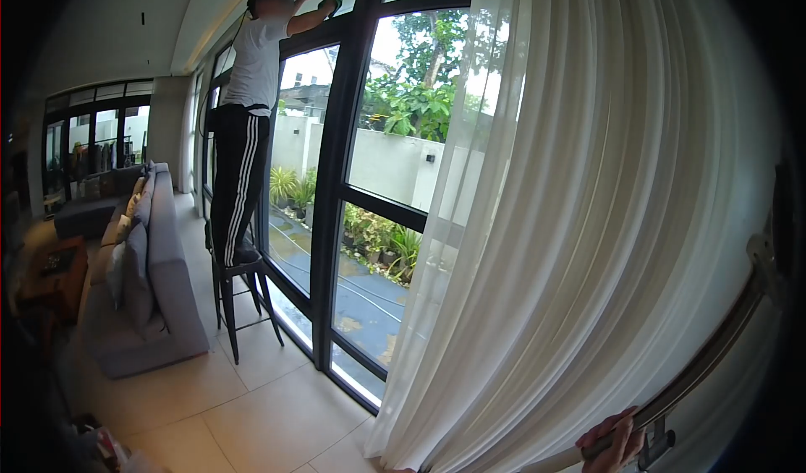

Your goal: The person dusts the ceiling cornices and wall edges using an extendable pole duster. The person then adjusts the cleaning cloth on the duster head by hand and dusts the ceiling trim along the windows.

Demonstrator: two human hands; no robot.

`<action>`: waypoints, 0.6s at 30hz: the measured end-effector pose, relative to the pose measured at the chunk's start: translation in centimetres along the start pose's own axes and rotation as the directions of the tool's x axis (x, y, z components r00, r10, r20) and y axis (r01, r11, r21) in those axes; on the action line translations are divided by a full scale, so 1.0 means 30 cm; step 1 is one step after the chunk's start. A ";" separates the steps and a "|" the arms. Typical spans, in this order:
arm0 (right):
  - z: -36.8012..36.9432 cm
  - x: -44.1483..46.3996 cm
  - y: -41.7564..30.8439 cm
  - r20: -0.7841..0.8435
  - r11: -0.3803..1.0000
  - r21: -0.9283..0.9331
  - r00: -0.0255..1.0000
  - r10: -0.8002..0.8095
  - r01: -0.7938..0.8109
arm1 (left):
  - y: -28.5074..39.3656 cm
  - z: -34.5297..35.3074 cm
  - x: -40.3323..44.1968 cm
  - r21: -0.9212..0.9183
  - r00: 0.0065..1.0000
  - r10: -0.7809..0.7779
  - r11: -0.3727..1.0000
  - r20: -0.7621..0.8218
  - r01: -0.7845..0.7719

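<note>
At the lower right, my right hand [617, 441] is closed around a long dark rail [705, 364]. The rail slants up toward the right edge, where a pale metal joint [762, 255] shows. What the rail belongs to I cannot make out. Beside that hand hang long sheer white curtains [537, 288], gathered in folds down to the floor. A tiny sliver at the bottom edge may be part of my left hand [406, 470]; its fingers are hidden.
Another person [256, 62] stands on a tall dark stool [239, 267], arms raised to the upper window frame, with a dark green object [334, 5] at one hand. Black-framed windows [332, 179] line the wall. A grey sofa [180, 288] and wooden table [54, 276] stand left, on tiled floor [252, 423].
</note>
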State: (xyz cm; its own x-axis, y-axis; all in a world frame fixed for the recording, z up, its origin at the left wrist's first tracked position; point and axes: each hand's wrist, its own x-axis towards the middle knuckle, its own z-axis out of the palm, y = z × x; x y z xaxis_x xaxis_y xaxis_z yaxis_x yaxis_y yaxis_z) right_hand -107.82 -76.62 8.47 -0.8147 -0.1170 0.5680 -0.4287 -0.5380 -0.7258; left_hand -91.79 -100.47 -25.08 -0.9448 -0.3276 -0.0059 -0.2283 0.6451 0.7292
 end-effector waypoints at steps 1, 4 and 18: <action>0.011 -0.042 0.051 0.056 0.997 0.068 0.998 0.014 -0.018 | -0.012 -0.029 0.022 0.007 1.000 -0.028 1.000 -0.010 0.028; 0.046 -0.160 0.194 0.123 0.993 0.081 0.990 0.071 -0.081 | 0.199 -0.247 0.054 -0.503 0.973 -0.094 0.864 -0.209 -0.025; 0.152 -0.661 0.699 0.532 0.933 -0.348 0.839 0.114 0.093 | 0.669 -0.500 0.054 -0.277 0.763 0.155 0.871 -0.628 -0.405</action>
State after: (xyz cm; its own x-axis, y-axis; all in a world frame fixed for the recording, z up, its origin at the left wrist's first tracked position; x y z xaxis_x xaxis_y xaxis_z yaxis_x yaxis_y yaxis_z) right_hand -98.88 -89.39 -16.24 -0.5253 -0.6035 0.5999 -0.6119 -0.2220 -0.7591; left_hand -94.37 -98.40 -0.18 -0.6085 -0.5833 0.5380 0.2490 0.5034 0.8274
